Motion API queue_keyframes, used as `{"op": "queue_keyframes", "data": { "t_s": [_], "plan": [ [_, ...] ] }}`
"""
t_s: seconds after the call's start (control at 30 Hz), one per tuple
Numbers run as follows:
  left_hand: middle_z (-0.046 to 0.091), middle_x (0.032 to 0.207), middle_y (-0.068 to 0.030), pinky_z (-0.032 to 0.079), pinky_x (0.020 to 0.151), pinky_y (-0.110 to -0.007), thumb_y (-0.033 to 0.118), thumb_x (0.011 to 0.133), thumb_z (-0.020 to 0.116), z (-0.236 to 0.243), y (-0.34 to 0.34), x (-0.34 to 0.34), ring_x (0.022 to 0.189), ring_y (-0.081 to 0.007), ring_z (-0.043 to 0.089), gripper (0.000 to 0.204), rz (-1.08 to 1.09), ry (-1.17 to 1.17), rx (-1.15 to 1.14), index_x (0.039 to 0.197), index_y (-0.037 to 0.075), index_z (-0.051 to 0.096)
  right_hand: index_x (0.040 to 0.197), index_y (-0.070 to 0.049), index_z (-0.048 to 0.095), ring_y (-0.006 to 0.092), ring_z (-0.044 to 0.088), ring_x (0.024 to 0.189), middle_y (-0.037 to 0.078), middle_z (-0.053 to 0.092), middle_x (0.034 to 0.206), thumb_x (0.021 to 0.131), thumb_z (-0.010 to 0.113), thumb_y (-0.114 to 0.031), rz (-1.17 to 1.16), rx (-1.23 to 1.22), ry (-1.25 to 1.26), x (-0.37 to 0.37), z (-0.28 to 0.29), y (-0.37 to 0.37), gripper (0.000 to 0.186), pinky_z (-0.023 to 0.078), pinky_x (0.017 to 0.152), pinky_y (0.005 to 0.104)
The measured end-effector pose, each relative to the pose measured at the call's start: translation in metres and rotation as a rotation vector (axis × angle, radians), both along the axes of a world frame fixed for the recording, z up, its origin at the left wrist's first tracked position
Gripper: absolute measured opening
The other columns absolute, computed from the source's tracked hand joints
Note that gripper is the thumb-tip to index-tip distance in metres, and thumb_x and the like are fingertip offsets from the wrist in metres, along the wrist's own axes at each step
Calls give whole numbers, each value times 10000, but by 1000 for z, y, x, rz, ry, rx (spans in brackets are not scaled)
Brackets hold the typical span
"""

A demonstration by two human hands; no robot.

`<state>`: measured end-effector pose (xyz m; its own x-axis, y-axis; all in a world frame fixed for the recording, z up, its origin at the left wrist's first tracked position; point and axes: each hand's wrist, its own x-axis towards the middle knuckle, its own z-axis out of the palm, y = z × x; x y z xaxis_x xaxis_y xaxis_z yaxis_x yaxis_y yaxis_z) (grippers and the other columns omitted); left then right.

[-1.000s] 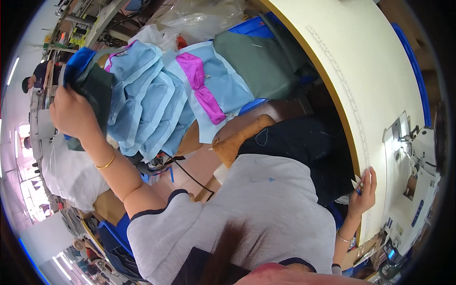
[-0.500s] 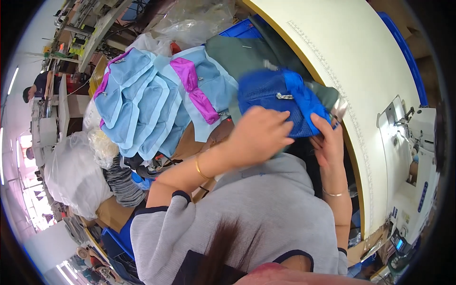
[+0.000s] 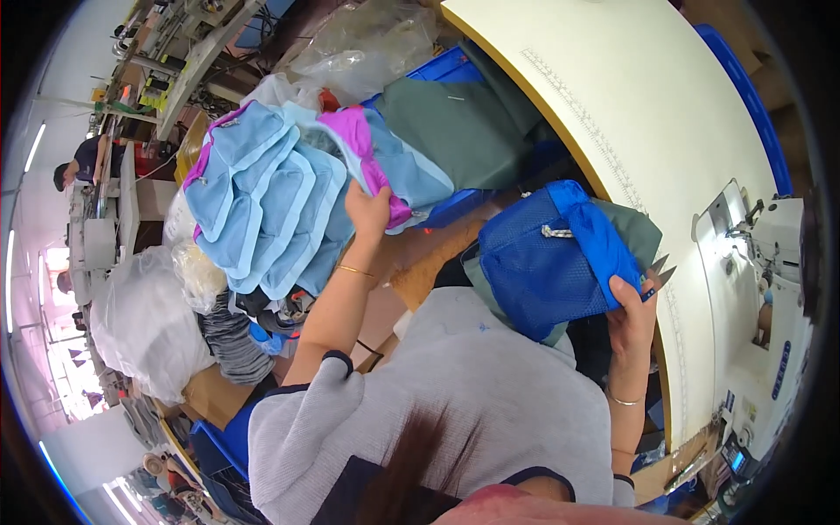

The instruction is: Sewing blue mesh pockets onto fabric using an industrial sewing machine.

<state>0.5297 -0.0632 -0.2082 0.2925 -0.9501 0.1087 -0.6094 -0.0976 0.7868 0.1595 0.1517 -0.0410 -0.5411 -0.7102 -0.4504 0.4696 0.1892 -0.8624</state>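
Note:
My left hand (image 3: pixel 367 212) pinches the near edge of a light blue fabric piece with a purple band (image 3: pixel 360 144), the thumb lying on the band. My right hand (image 3: pixel 632 319) grips the edge of a blue mesh pouch (image 3: pixel 538 262) that has a brighter blue top and a pale cord end. Small scissors (image 3: pixel 662 273) stick out of the same hand, their blades spread apart, their handles mostly hidden by the fingers. Dark green cloth (image 3: pixel 640 229) shows behind the pouch and under its lower left side. Overlapping light blue fabric pieces (image 3: pixel 262 210) lie in a pile beyond my left forearm.
A cream table (image 3: pixel 630 96) with a printed ruler curves along the right, with a sewing machine (image 3: pixel 761 341) on it. More green cloth (image 3: pixel 455 127) lies over a blue crate (image 3: pixel 451 66). Clear plastic bags (image 3: pixel 144 315) stand at the left, beside striped grey fabric (image 3: pixel 232 341).
My left hand has moved left from the pouch onto the light blue and purple piece. The pouch has come nearer my body, still in my right hand.

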Motion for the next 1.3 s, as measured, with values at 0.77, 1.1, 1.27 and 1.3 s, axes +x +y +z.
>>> {"op": "queue_keyframes", "data": {
  "t_s": [0.77,1.1,1.27,1.3],
  "plan": [
    [714,1227,-195,528,985,-387,-17,747,781,222,-71,464,1124,-288,688,649,69,-618,454,1374,-10,614,1396,47,378,169,680,883,132,634,1111,811,778,-101,199,40,-26,-2,1,-6,724,575,714,255],
    [336,1615,-241,254,1217,-532,478,572,969,199,75,-2,1528,-413,271,1241,-952,-102,-263,1558,39,356,1115,-49,600,-7,344,459,-47,592,764,934,685,-155,321,-182,-137,52,34,-59,226,222,410,190],
    [595,1378,-230,452,1059,-495,269,682,891,188,87,-75,1277,-407,575,816,-811,-191,-586,1395,33,571,940,-98,535,8,265,465,-1,620,816,1015,645,-286,659,-420,-427,75,48,-85,230,217,440,192],
    [687,1266,-203,535,974,-431,179,733,853,196,85,-71,1155,-356,686,673,-714,-102,-546,1345,27,618,940,-98,535,8,265,465,-1,620,816,1015,645,-286,658,-423,-426,77,51,-83,230,217,440,192]
  ]
}}
